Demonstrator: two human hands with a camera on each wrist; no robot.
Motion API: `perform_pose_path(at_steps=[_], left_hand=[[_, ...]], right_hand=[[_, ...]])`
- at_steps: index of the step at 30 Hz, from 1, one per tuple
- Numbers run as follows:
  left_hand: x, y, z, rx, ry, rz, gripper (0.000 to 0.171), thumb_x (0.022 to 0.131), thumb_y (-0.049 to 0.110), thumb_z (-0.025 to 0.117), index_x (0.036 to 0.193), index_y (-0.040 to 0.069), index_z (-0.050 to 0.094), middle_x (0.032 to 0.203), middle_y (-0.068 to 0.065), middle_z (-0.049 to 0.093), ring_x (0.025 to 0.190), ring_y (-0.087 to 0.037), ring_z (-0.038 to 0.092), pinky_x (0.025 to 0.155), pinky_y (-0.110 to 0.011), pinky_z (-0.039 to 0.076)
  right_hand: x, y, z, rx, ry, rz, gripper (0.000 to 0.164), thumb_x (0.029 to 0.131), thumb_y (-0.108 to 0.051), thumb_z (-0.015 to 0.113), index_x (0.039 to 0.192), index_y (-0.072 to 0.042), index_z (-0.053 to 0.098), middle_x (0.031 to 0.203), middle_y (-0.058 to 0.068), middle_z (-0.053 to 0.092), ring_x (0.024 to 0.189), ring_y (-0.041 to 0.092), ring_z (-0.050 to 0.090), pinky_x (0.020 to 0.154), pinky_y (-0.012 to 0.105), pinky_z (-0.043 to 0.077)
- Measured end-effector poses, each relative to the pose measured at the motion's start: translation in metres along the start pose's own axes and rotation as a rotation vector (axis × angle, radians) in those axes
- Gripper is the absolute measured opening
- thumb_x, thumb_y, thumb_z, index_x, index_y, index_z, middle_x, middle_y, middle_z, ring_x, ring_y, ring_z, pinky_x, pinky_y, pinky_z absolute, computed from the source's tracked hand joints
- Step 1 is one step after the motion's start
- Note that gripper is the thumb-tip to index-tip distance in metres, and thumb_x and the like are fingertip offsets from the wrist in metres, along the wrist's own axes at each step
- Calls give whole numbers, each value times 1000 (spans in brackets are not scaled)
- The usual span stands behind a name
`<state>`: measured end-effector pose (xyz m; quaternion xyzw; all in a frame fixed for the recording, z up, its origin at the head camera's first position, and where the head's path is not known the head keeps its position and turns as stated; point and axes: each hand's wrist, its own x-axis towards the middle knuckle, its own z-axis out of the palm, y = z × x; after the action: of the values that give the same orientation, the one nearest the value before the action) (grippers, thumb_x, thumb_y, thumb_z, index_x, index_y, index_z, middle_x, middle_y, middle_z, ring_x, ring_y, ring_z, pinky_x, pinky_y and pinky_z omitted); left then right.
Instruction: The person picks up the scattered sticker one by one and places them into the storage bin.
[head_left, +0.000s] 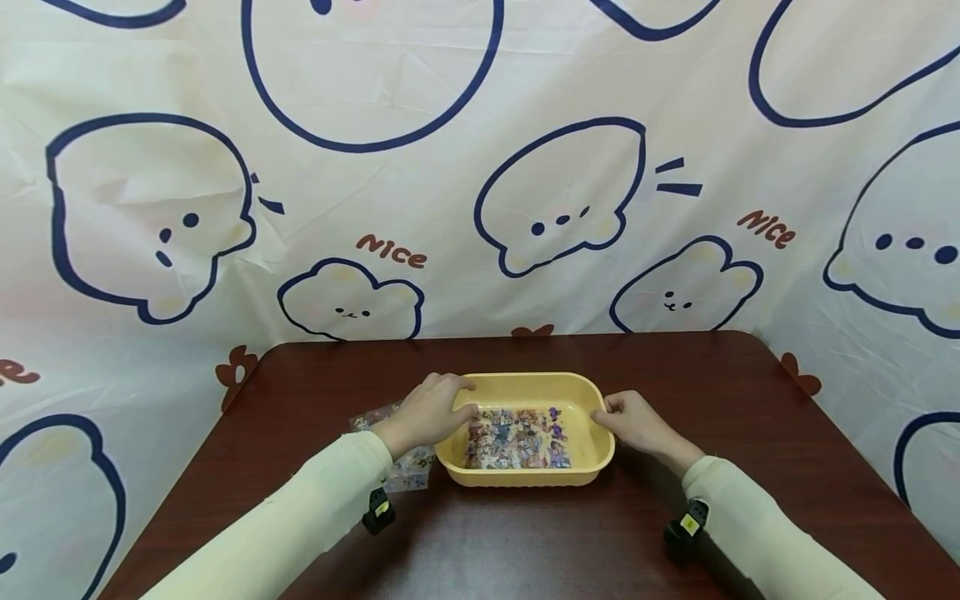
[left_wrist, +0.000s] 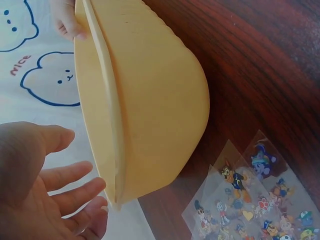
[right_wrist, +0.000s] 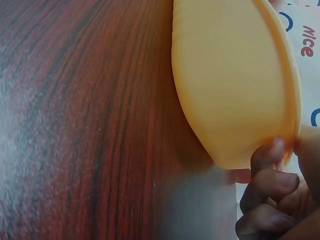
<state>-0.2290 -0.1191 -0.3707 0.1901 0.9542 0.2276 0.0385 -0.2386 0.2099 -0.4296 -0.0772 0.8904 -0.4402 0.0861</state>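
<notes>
A yellow plastic basin [head_left: 525, 477] stands on the table in front of me. Small colourful cartoon stickers [head_left: 517, 437] lie on its floor. At the basin's left end is my left hand [head_left: 429, 412], its thumb over the inside and its fingers spread loosely by the rim. The left wrist view shows that hand [left_wrist: 55, 185] with relaxed fingers right at the rim. My right hand [head_left: 637, 423] pinches the right rim, thumb inside and curled fingers [right_wrist: 270, 185] outside. Clear sheets with cartoon dog stickers [left_wrist: 250, 200] lie beside the basin, partly hidden under my left arm in the head view.
The dark red-brown wooden table [head_left: 525, 550] reaches back to a white cloth [head_left: 450, 192] printed with blue-outlined cartoon animals. This cloth hangs behind the table and along both sides. A dark wrist camera [head_left: 378, 511] sits on each sleeve.
</notes>
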Motion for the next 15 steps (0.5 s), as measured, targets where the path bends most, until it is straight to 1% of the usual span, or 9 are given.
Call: perform_pose_path(at_steps=[4,9,15], left_hand=[[-1,0,-3,-5,14,4,39,101,26,61,133,5,63,138,-14,63,130,-36,53,106,-53,45],[-1,-1,-9,0,48,5,38,101,26,62,133,7,63,137,-13,64,132,-35,53,105,-53,47],[-3,-4,-16,-10,64,-9,37,100,26,62,132,7,64,135,-13,65,129,-34,55,102,-52,48]], right_hand=[[0,-1,0,6,-6,5,29,99,-12,58,71,-5,53,55,-3,49,49,9,47,47,21,37],[-1,-2,0,3,-5,9,29,99,-12,58,71,-5,53,56,-3,49,50,9,47,47,22,37],[-2,-2,0,-9,-2,4,30,99,-13,58,71,-6,52,55,-3,47,49,8,46,46,22,36]])
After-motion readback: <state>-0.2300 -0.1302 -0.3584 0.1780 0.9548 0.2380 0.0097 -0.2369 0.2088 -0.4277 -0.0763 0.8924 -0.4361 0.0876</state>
